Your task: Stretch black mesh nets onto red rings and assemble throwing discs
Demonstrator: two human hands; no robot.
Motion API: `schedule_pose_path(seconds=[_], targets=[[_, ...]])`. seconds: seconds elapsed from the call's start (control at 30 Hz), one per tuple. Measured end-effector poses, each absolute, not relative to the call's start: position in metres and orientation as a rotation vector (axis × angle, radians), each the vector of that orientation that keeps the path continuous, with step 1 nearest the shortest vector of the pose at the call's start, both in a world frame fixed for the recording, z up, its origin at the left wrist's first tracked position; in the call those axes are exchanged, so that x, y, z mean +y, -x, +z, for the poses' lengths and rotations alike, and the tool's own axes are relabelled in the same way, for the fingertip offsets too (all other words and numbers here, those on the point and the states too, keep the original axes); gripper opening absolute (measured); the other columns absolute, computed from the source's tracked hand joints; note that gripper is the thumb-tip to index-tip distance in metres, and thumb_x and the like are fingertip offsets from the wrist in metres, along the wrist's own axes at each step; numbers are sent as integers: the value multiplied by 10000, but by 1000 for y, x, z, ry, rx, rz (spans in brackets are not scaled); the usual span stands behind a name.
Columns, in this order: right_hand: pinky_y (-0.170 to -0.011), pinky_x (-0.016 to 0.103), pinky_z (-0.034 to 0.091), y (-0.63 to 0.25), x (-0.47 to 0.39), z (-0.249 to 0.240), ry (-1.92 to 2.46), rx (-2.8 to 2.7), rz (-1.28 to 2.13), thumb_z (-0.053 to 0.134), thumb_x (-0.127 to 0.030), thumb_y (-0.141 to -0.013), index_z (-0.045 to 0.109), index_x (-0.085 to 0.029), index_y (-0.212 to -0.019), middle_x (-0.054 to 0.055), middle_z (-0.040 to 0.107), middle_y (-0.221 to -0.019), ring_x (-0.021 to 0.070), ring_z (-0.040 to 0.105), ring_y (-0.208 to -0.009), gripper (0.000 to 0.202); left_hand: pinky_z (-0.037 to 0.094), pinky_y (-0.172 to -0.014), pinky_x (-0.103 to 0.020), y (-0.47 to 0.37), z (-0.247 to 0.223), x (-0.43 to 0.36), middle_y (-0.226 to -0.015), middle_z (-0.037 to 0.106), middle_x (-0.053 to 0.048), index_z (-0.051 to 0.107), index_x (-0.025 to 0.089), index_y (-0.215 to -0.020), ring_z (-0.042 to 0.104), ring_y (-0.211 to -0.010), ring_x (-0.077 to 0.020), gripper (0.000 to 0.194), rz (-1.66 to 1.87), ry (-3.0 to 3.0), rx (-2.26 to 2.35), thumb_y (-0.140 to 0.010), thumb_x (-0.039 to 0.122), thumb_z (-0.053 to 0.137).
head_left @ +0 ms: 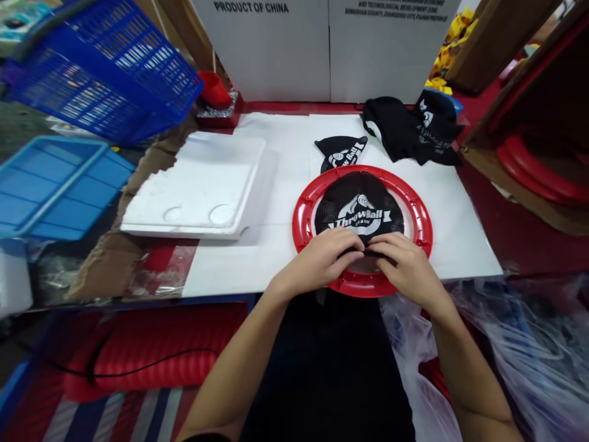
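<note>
A red plastic ring [302, 212] lies on the white work surface, with a black mesh cloth [359, 190] printed "ThrowBall" inside its opening. My left hand [329, 255] pinches the cloth's near edge from the left, its wrist over the ring's rim. From the right, my right hand [402, 264] pinches the same edge, its fingertips close to those of the left. Just behind the ring, another printed black cloth [343, 150] is partly covered by it. A pile of black cloths [409, 129] sits farther back on the right.
A white foam lid [197, 184] rests on the left of the white surface [243, 267]. Beyond are a blue basket [105, 67], a light blue tray [59, 184] and a red cup [214, 89]. A white carton [285, 55] stands behind; a cardboard box [529, 190] holds red rings at right.
</note>
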State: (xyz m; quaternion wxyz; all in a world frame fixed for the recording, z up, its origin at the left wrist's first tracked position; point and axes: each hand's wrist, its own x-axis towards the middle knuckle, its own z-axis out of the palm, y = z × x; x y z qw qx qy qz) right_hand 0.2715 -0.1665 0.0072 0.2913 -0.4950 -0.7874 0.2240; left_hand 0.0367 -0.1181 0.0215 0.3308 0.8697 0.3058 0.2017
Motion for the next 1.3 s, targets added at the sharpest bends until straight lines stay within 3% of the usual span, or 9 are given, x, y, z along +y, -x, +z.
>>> schedule_pose_path(seconds=[0.2, 0.37, 0.6, 0.8, 1.13, 1.3], targets=[[-937, 500, 563, -274, -174, -10, 1168, -2034, 392, 575, -96, -1011, 765, -255, -1199, 97, 715, -1123, 259, 648, -1091, 311, 514, -911, -406, -48, 16, -136, -1064, 733, -76, 664, 175, -1105, 680, -1013, -245, 196, 594, -2429, 909, -1051, 363, 656], [-904, 488, 560, -280, -174, -14, 1015, -1976, 359, 605, -28, -975, 747, -278, -1246, 52, 716, -965, 229, 664, -975, 395, 548, -867, -375, -51, -2, -143, -1064, 745, -99, 707, 163, -1160, 688, -999, -216, 209, 844, -2476, 829, -1090, 153, 510], [-970, 543, 567, -304, -168, -7, 833, -2253, 464, 716, -120, -947, 784, -319, -1169, 63, 749, -1118, 257, 672, -1093, 306, 571, -845, -352, -29, -3, -130, -1005, 771, -72, 804, 221, -1086, 694, -950, -180, 147, 890, -2212, 445, -1034, 175, 674], [-1010, 540, 580, -310, -174, -17, 744, -2270, 361, 700, -49, -912, 752, -341, -1280, 14, 784, -977, 230, 692, -1019, 472, 536, -820, -362, -30, 4, -130, -1012, 778, -70, 806, 230, -1078, 649, -910, -183, 186, 767, -2319, 477, -1037, 155, 640], [-1023, 549, 587, -309, -178, -15, 823, -2362, 323, 734, -106, -921, 773, -328, -1127, 37, 767, -1110, 242, 683, -1089, 305, 479, -762, -364, -32, 0, -137, -1000, 765, -53, 754, 222, -1060, 602, -910, -210, 194, 774, -2590, 471, -971, 100, 631], [-1058, 577, 575, -310, -177, -6, 840, -2422, 318, 724, -123, -933, 777, -345, -1094, 36, 761, -1149, 256, 675, -1140, 279, 468, -808, -402, -31, 4, -137, -1095, 760, -67, 738, 235, -1028, 614, -976, -237, 217, 654, -2723, 421, -973, 103, 575]])
